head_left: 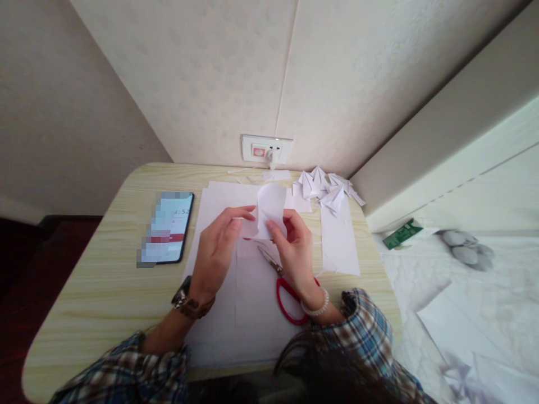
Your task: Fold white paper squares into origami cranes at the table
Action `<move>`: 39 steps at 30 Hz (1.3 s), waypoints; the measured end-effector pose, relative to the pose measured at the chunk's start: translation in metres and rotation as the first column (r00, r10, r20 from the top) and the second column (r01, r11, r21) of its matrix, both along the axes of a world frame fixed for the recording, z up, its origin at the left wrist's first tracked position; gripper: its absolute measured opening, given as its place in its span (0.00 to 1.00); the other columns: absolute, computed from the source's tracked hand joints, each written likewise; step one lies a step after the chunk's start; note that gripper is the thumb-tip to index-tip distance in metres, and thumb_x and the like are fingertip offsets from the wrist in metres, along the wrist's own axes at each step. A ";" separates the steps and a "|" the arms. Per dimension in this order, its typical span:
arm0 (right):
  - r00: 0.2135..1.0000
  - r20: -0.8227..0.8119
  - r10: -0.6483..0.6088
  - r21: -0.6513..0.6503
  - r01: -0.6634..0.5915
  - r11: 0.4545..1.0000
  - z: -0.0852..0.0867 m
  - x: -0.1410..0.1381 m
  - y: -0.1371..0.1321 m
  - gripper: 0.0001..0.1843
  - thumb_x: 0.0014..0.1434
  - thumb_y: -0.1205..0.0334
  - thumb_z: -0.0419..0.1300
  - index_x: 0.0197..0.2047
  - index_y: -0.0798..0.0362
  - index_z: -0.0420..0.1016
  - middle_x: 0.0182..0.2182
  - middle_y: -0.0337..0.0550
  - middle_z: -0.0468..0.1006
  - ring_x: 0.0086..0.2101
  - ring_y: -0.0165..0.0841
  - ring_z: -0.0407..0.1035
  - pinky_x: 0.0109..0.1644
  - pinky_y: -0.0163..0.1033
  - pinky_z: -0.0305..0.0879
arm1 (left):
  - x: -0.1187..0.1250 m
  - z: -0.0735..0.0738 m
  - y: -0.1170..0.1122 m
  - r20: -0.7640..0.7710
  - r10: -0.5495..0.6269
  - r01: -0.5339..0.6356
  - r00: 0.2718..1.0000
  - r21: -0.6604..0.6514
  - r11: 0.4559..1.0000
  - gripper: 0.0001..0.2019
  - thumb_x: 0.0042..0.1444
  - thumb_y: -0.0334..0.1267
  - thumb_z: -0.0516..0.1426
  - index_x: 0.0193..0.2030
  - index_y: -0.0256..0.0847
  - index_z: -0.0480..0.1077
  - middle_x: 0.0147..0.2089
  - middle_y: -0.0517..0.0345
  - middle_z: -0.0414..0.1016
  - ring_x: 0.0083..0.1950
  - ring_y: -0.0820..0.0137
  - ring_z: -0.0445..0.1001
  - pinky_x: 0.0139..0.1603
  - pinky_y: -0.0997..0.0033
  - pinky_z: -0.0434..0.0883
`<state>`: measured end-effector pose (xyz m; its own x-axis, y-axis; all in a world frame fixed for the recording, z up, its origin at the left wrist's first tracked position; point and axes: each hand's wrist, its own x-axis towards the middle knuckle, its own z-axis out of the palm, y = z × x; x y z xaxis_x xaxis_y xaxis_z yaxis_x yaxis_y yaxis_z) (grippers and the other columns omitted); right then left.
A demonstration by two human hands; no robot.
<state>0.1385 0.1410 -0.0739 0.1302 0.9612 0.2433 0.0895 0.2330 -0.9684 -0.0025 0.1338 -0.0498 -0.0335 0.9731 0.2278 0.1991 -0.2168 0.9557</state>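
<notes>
Both hands hold a small curled piece of white paper (270, 209) above the wooden table (105, 280). My left hand (219, 247) pinches its left edge with thumb and fingers. From the right side, my right hand (295, 247) grips the same piece. Under my right hand lie red-handled scissors (286, 297) on white paper sheets (252, 314) spread over the table.
A phone (168, 227) with a lit screen lies to the left of the sheets. Several folded paper pieces (324, 188) are piled at the table's far right. A wall socket (266, 149) is behind. To the right, a bed holds a green packet (402, 234), a grey object (465, 249) and more paper.
</notes>
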 end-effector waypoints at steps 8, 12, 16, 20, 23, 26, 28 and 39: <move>0.971 0.240 -0.018 0.050 0.006 0.999 0.001 0.002 -0.001 0.03 0.59 0.62 0.59 0.36 0.51 0.70 0.28 0.35 0.71 0.30 0.30 0.64 0.34 0.36 0.61 | -0.001 0.000 0.010 0.248 0.037 0.038 0.968 -0.293 0.955 0.12 0.46 0.35 0.64 0.37 0.39 0.69 0.38 0.58 0.76 0.37 0.70 0.76 0.36 0.71 0.74; 0.967 0.247 -0.058 0.069 0.042 0.997 0.000 0.003 0.002 0.13 0.56 0.62 0.61 0.45 0.50 0.67 0.39 0.41 0.73 0.38 0.34 0.67 0.42 0.40 0.66 | -0.003 -0.001 0.012 0.227 0.044 0.030 0.973 -0.315 0.949 0.17 0.43 0.34 0.65 0.42 0.39 0.70 0.39 0.58 0.77 0.34 0.71 0.76 0.37 0.70 0.75; 0.971 0.180 -0.159 0.156 0.131 0.979 0.004 0.004 -0.001 0.19 0.58 0.61 0.59 0.52 0.48 0.61 0.49 0.48 0.68 0.48 0.37 0.66 0.47 0.43 0.67 | -0.004 -0.004 0.010 0.236 0.007 0.072 0.972 -0.325 0.943 0.17 0.45 0.36 0.65 0.44 0.39 0.74 0.44 0.54 0.78 0.37 0.70 0.77 0.40 0.69 0.76; 0.931 0.300 -0.208 0.297 0.117 0.948 0.013 0.006 -0.009 0.10 0.64 0.58 0.51 0.49 0.47 0.64 0.49 0.48 0.67 0.53 0.41 0.63 0.56 0.49 0.62 | -0.002 -0.004 0.008 0.311 -0.017 0.135 0.950 -0.364 0.922 0.15 0.47 0.38 0.64 0.43 0.39 0.75 0.42 0.55 0.80 0.39 0.66 0.79 0.40 0.68 0.76; 0.906 0.395 -0.150 0.307 0.024 0.951 0.016 0.006 -0.012 0.10 0.61 0.57 0.56 0.46 0.48 0.67 0.42 0.46 0.71 0.45 0.41 0.66 0.51 0.49 0.63 | 0.000 -0.003 0.008 0.299 -0.055 0.152 0.953 -0.310 0.939 0.13 0.49 0.38 0.63 0.42 0.39 0.73 0.45 0.53 0.80 0.45 0.63 0.79 0.43 0.66 0.77; 0.893 0.426 -0.145 0.291 0.017 0.957 0.015 0.004 -0.010 0.06 0.59 0.63 0.56 0.42 0.49 0.69 0.34 0.41 0.72 0.36 0.37 0.66 0.44 0.46 0.63 | 0.001 -0.003 0.008 0.279 -0.061 0.136 0.958 -0.257 0.957 0.14 0.50 0.38 0.63 0.43 0.39 0.71 0.46 0.52 0.79 0.48 0.62 0.78 0.45 0.66 0.77; 0.882 0.441 -0.165 0.288 0.035 0.957 0.013 0.003 -0.009 0.07 0.58 0.67 0.53 0.39 0.49 0.69 0.32 0.41 0.73 0.35 0.37 0.66 0.43 0.45 0.62 | 0.001 -0.003 0.007 0.254 -0.055 0.120 0.966 -0.246 0.962 0.14 0.52 0.40 0.62 0.43 0.40 0.70 0.44 0.52 0.80 0.47 0.62 0.79 0.44 0.67 0.77; 0.910 0.408 -0.078 0.253 -0.030 0.967 0.007 0.001 -0.007 0.06 0.61 0.64 0.58 0.33 0.50 0.75 0.33 0.42 0.77 0.36 0.36 0.70 0.40 0.43 0.66 | 0.005 -0.004 -0.001 -0.023 -0.031 0.029 0.999 -0.113 0.993 0.12 0.59 0.43 0.57 0.45 0.40 0.76 0.45 0.54 0.82 0.46 0.64 0.80 0.48 0.70 0.76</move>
<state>0.1394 0.1339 -0.0668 -0.0113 0.8605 0.5093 0.4758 0.4526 -0.7542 0.0020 0.1332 -0.0539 0.0003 0.9932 0.1167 0.2178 -0.1139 0.9693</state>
